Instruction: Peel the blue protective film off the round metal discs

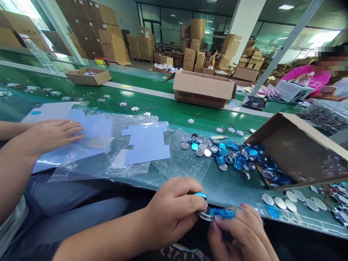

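Near the table's front edge, my left hand [176, 208] pinches a round metal cap [207, 215], and a second blue-covered cap [201, 195] shows between its fingers. My right hand [241, 232] is closed on a crumpled strip of blue film [224, 212], which stretches to the metal cap. Beyond my hands lies a pile of loose caps [237, 159], some blue-faced and some silver. It spills from a cardboard box [307, 145] tipped on its side. Several silver discs [290, 201] lie right of my right hand, beside a scrap of blue film [272, 211].
A co-worker's hand [54, 136] rests on blue-white sheets at the left. A cut-out sheet [148, 143] lies on clear plastic. Small wired parts [191, 120] line the green belt [168, 108]. An open carton [203, 88] stands behind it. Another person [307, 78] sits across, right.
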The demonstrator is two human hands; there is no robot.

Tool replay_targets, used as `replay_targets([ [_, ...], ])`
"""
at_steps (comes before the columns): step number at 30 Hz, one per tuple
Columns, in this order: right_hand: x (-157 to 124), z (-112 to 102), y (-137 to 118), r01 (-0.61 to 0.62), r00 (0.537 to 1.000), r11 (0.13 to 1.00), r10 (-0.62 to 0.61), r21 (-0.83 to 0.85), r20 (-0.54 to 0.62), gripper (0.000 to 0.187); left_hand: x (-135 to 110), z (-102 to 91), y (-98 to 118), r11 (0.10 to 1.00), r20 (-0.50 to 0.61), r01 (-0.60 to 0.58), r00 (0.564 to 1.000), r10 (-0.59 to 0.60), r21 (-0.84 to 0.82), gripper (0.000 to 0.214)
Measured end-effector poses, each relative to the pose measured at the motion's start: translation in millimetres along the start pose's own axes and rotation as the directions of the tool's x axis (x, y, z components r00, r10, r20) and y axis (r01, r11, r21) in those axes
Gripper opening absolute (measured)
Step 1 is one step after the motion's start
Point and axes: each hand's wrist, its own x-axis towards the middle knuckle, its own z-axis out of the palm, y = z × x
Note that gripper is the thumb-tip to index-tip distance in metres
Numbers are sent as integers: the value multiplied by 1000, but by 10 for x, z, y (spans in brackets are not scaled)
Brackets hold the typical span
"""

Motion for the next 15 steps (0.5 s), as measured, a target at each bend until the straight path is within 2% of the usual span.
replay_targets([
  [6, 26, 45, -109, -64, 998, 998, 65, 26, -20, 17, -16, -45, 18, 997, 32, -48, 998, 47, 58, 22],
  [9, 22, 73, -110, -107, 993, 990, 111, 87, -36, 15, -13, -46, 32, 999, 42, -33, 999, 32, 27, 20],
  [12, 30, 48, -63, -112, 989, 957, 82, 268, 120, 18, 10, -18, 37, 983, 51, 70, 997, -62, -170, 13],
  [15, 37, -14, -37, -236, 945, 868, 101, 437, 311, 19, 29, 38, 17, 858, 72, 215, 976, -205, -466, 4],
])
